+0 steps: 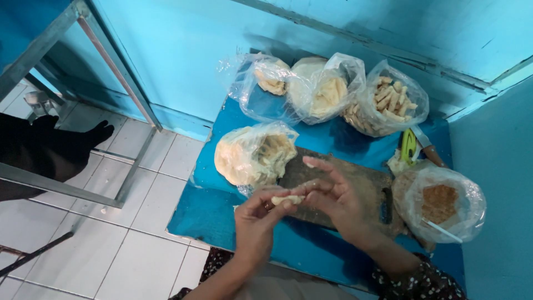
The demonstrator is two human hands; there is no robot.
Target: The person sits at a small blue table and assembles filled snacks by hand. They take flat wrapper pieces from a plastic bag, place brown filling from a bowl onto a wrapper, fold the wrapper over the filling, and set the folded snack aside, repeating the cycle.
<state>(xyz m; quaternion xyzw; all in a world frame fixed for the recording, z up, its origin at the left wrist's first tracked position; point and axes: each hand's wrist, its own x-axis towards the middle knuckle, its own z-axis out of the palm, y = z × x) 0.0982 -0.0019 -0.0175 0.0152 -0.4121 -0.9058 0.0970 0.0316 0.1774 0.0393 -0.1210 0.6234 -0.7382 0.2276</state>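
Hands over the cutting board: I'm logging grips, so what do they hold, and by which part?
A small pale piece of dough, pinched at its two ends between the fingertips of the left hand and right hand.

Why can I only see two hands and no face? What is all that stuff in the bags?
The camera sits on the person's head and looks down, so you see only their own hands. The left hand and right hand together pinch a small pale piece of dough over a dark cutting board. The board lies on a blue table. Around it are clear plastic bags: one with thin pale wrappers, one with rolled sticks, one with brown crumbly filling. A green-handled tool lies nearby.
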